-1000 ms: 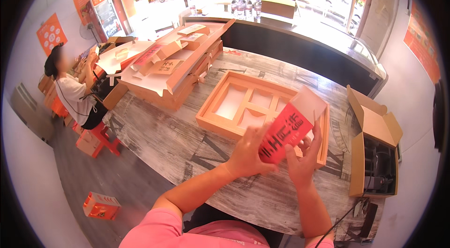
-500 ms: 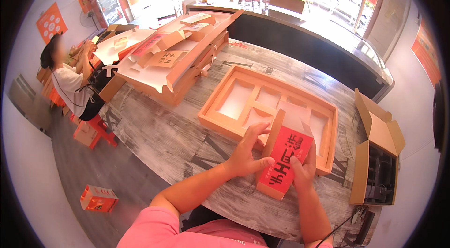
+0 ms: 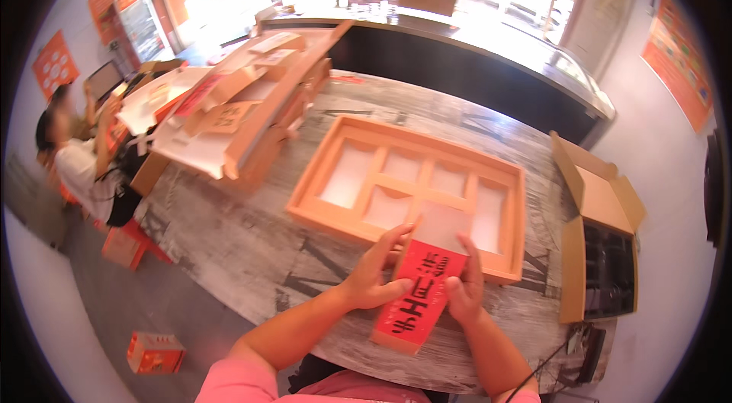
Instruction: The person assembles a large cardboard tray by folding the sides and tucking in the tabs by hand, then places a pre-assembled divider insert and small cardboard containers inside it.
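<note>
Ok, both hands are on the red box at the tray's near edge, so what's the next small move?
Probably ease the red box forward over the empty compartment just ahead in the orange tray. Left hand and right hand hold its sides.

- Left hand (image 3: pixel 374 273) and right hand (image 3: pixel 465 292) grip red box (image 3: pixel 415 300), tilted above counter (image 3: pixel 229 250).
- Orange compartment tray (image 3: pixel 404 182) just beyond.

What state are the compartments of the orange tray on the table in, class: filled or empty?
Empty. Every compartment of the orange tray shows only its pale bare floor; the red box in both hands hides part of the near edge.
</note>
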Tool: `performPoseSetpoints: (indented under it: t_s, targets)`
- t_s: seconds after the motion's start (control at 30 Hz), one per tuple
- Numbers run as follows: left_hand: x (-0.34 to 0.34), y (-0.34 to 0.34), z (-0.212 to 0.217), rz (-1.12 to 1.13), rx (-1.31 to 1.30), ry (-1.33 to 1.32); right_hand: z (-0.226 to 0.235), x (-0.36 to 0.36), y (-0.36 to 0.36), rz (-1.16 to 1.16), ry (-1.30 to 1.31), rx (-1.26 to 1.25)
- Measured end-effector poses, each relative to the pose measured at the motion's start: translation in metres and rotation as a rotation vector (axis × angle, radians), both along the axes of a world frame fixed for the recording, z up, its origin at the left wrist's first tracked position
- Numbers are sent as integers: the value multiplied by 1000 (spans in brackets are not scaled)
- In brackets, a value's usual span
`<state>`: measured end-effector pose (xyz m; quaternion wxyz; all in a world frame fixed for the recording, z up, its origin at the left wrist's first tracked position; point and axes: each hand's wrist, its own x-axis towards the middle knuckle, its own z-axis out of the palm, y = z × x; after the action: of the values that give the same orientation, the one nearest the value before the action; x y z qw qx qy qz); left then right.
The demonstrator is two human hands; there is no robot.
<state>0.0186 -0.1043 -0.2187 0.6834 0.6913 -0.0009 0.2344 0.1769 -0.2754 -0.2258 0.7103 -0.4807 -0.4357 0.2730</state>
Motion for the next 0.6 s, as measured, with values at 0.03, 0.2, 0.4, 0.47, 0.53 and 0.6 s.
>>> performPoseSetpoints:
  t_s: [0.03,0.2,0.4,0.47,0.53,0.6]
  targets:
    - [-1,3,-7,-1,-18,-23,-8,4,3,-60,-119,-23]
    - [-1,2,-7,48,8,-69,0,7,5,-156,-369,-39]
    - [3,0,-12,120,1,-90,6,4,11,-210,-457,-53]
    - [3,2,-21,152,22,-98,4,3,11,-188,-435,-53]
    - [4,3,-23,181,89,-80,1,-1,9,-161,-334,-28]
    - [5,3,-21,204,126,-93,-5,-7,11,-124,-157,32]
